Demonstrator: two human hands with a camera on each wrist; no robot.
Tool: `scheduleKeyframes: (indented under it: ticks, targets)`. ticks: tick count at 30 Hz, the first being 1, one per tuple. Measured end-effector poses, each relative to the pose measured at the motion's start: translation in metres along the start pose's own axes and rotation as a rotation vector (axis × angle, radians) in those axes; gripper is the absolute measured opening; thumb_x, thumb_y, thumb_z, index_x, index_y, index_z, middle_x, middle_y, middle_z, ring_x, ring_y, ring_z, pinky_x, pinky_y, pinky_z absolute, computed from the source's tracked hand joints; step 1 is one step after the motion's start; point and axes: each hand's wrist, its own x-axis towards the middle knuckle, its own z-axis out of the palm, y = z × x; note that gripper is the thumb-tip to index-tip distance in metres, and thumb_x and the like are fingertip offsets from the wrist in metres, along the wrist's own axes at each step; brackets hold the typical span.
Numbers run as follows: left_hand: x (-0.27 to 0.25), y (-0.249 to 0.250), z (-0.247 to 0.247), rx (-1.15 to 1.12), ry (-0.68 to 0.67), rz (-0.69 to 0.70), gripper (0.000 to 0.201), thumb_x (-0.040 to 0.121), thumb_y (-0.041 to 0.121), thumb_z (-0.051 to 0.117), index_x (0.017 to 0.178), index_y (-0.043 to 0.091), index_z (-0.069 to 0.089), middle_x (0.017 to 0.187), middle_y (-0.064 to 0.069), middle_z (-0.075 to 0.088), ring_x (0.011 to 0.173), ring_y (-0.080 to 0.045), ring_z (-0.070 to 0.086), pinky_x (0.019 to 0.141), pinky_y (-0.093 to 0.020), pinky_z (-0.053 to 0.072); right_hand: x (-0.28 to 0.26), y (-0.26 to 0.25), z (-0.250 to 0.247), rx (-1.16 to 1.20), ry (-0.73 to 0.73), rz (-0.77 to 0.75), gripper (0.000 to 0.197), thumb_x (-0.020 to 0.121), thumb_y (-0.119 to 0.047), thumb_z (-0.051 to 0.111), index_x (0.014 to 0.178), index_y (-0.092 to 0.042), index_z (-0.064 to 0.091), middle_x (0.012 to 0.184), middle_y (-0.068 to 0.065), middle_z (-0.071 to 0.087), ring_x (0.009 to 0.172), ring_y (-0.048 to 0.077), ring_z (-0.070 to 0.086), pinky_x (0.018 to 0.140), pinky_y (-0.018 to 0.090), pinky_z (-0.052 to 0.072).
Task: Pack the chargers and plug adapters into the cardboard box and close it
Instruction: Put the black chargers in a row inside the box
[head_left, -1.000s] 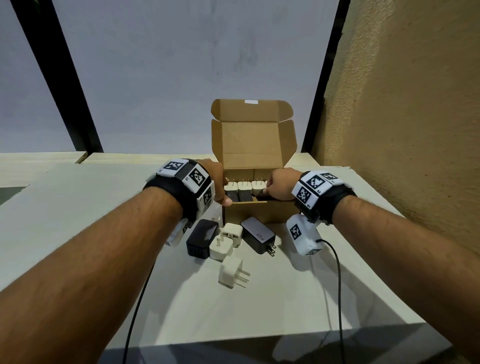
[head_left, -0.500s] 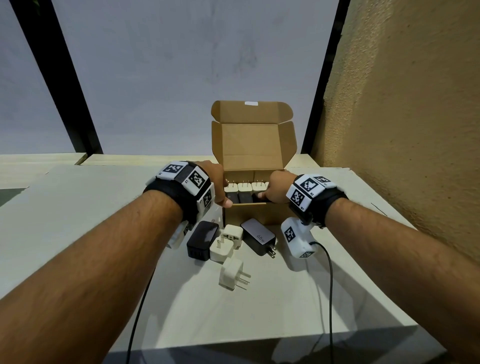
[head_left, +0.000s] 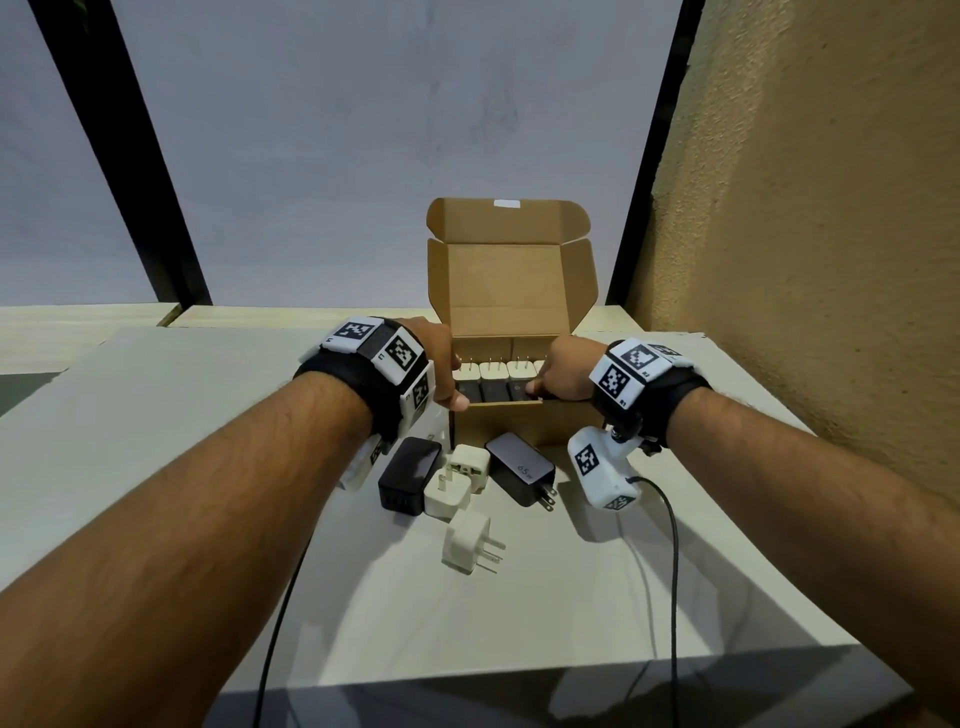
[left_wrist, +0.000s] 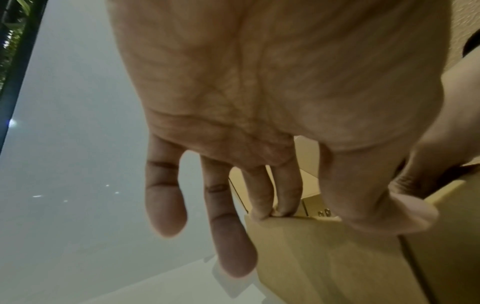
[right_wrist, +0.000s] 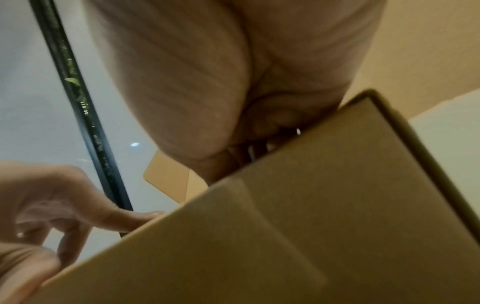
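Observation:
The cardboard box (head_left: 511, 280) stands open with its lid upright. Inside are a back row of white adapters (head_left: 493, 370) and a front row of black chargers (head_left: 493, 391). My left hand (head_left: 441, 371) holds the box's left front corner: the thumb (left_wrist: 405, 197) lies on the front rim, two fingertips (left_wrist: 272, 207) on the side wall (left_wrist: 324, 257). My right hand (head_left: 558, 376) curls into the box's right front corner, thumb on the rightmost black charger; its fingers are hidden behind the box front (right_wrist: 298, 216). In front lie a black charger (head_left: 410, 475), a 65 W black charger (head_left: 522, 467) and three white adapters (head_left: 470, 540).
The box sits at the back of a pale table (head_left: 519, 613), close to a rough tan wall (head_left: 805, 234) on the right. Black cables (head_left: 670, 571) trail from both wrists over the table's front edge. A window with dark frames (head_left: 130, 156) stands behind.
Both hands stay at the box. The right wrist dipped a little to the left and came back; nothing on the table has moved.

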Motion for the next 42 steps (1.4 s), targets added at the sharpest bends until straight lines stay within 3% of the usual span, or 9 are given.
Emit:
scheduleKeyframes:
  ticks: [6,11,14,19,23,27,32,36,42]
  targets:
    - [-0.001,0.002,0.0,0.013,0.014,-0.019,0.067,0.079,0.055,0.067,0.135,0.021,0.055,0.131,-0.001,0.06,0.119,-0.021,0.055,0.096,-0.031,0.042,-0.03,-0.002,-0.007,0.09,0.176,-0.124,0.024,0.089,-0.031,0.064,0.096,-0.011,0.077,0.094,0.006,0.073,0.085,0.02,0.065,0.075,0.032,0.054]
    - [-0.001,0.005,0.0,0.037,0.013,-0.03,0.067,0.08,0.055,0.066,0.136,0.021,0.053,0.13,-0.002,0.061,0.119,-0.022,0.056,0.097,-0.033,0.043,-0.065,-0.01,0.002,0.097,0.106,-0.252,0.021,0.089,-0.034,0.063,0.091,-0.017,0.076,0.084,-0.001,0.07,0.081,0.017,0.063,0.068,0.027,0.047]
    - [-0.002,0.005,0.0,0.048,0.02,-0.034,0.066,0.08,0.054,0.066,0.136,0.021,0.054,0.13,-0.002,0.06,0.119,-0.022,0.055,0.096,-0.033,0.043,-0.076,-0.012,0.013,0.039,0.037,-0.269,0.031,0.086,-0.047,0.063,0.097,-0.019,0.072,0.09,-0.001,0.069,0.083,0.016,0.063,0.069,0.027,0.051]
    - [0.001,0.004,0.0,0.054,0.005,-0.034,0.067,0.081,0.055,0.065,0.137,0.022,0.052,0.134,-0.003,0.057,0.123,-0.022,0.053,0.098,-0.033,0.041,-0.086,-0.008,0.03,-0.001,-0.054,-0.254,0.062,0.075,-0.057,0.069,0.124,-0.022,0.052,0.114,-0.002,0.06,0.099,0.018,0.059,0.083,0.034,0.054]
    - [0.004,0.005,0.002,0.063,0.003,-0.049,0.066,0.08,0.055,0.066,0.136,0.022,0.053,0.132,-0.002,0.059,0.121,-0.023,0.054,0.097,-0.033,0.042,-0.089,-0.003,0.021,-0.024,-0.027,-0.28,0.046,0.074,-0.043,0.073,0.113,-0.021,0.062,0.104,-0.002,0.065,0.091,0.018,0.06,0.075,0.03,0.054]
    - [0.007,0.002,0.002,0.059,0.011,-0.045,0.065,0.077,0.056,0.068,0.132,0.022,0.058,0.127,0.0,0.062,0.116,-0.021,0.057,0.093,-0.031,0.043,-0.09,0.008,-0.01,0.201,0.002,-0.266,0.027,0.08,-0.036,0.069,0.103,-0.024,0.07,0.092,-0.006,0.066,0.083,0.014,0.062,0.064,0.021,0.049]
    - [0.009,0.004,0.003,0.107,0.039,-0.045,0.062,0.075,0.058,0.069,0.124,0.021,0.063,0.118,0.0,0.067,0.109,-0.021,0.061,0.089,-0.032,0.046,-0.057,0.027,-0.039,0.624,0.086,-0.141,0.041,0.078,-0.027,0.077,0.109,-0.017,0.053,0.097,0.006,0.068,0.082,0.024,0.071,0.079,0.039,0.06]
    - [0.012,0.006,0.002,0.151,0.02,-0.046,0.063,0.076,0.06,0.066,0.123,0.018,0.064,0.115,-0.001,0.068,0.107,-0.021,0.062,0.088,-0.032,0.048,-0.031,0.038,-0.046,0.597,0.024,-0.127,0.021,0.082,-0.029,0.074,0.092,-0.014,0.062,0.095,0.013,0.074,0.073,0.02,0.069,0.08,0.039,0.06]
    - [0.014,0.004,0.002,0.176,0.03,-0.035,0.063,0.076,0.06,0.067,0.124,0.02,0.063,0.118,0.0,0.066,0.109,-0.02,0.061,0.083,-0.03,0.045,-0.016,0.039,-0.043,0.404,0.052,-0.083,0.025,0.085,-0.028,0.07,0.104,-0.016,0.058,0.097,0.005,0.068,0.075,0.016,0.067,0.069,0.027,0.056]
